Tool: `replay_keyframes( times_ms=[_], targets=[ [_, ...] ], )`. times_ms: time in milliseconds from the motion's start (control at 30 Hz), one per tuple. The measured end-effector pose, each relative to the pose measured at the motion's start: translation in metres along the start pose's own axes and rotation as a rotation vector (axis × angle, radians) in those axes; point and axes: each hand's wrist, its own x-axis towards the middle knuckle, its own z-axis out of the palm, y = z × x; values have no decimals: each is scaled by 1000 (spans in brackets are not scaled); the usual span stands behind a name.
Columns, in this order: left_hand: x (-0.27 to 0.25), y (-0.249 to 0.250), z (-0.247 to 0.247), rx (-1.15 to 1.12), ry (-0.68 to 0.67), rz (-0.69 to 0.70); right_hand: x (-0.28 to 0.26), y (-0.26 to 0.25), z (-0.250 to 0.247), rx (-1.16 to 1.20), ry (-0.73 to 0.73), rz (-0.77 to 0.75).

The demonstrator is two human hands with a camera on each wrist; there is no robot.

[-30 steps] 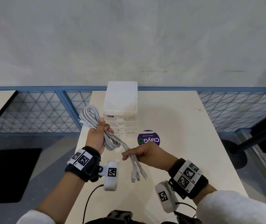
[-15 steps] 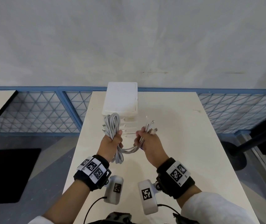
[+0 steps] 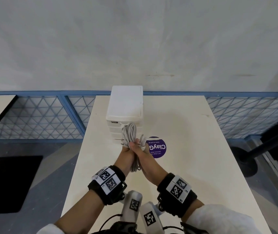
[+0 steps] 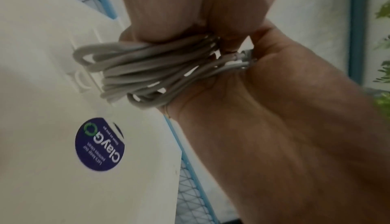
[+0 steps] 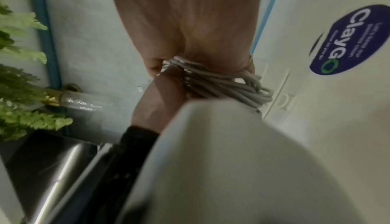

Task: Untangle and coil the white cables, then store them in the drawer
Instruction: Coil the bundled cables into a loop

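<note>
Table (image 3: 185, 166) w/ white drawer unit (image 3: 125, 105) at far edge. Left hand (image 3: 126, 154) & right hand (image 3: 142, 153) pressed together, both gripping white cables (image 3: 129, 132): folded multi-loop bundle, loops up in front of drawers, metal plugs sticking out by right hand.

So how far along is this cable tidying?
Done: the cables look gathered into one looped bundle. In hand: the left hand and right hand grip it together, plug ends sticking up. Left: the drawer unit looks closed, so opening it and storing the bundle remain.
</note>
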Motion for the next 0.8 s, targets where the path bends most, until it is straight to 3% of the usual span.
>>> replay_keyframes(
  times_ms=[167, 267, 367, 567, 667, 800],
  targets=[
    [-3, -2, -9, -27, -116, -63, -3, 3, -17, -76, -229, 30],
    [2, -5, -17, 48, -132, -116, -8, -5, -27, -282, -325, 43],
    [3, -7, -17, 148, -102, -128, -6, -7, -28, -490, -256, 10],
    [11, -26, -18, 664, -84, -7, 5, 11, -22, -581, -109, -92],
    [13, -22, -19, 981, -163, 36, 10, 20, -24, -518, -37, -186],
    [19, -3, -26, 1036, -346, -31, 11, 20, -35, -479, 41, -127]
  ],
)
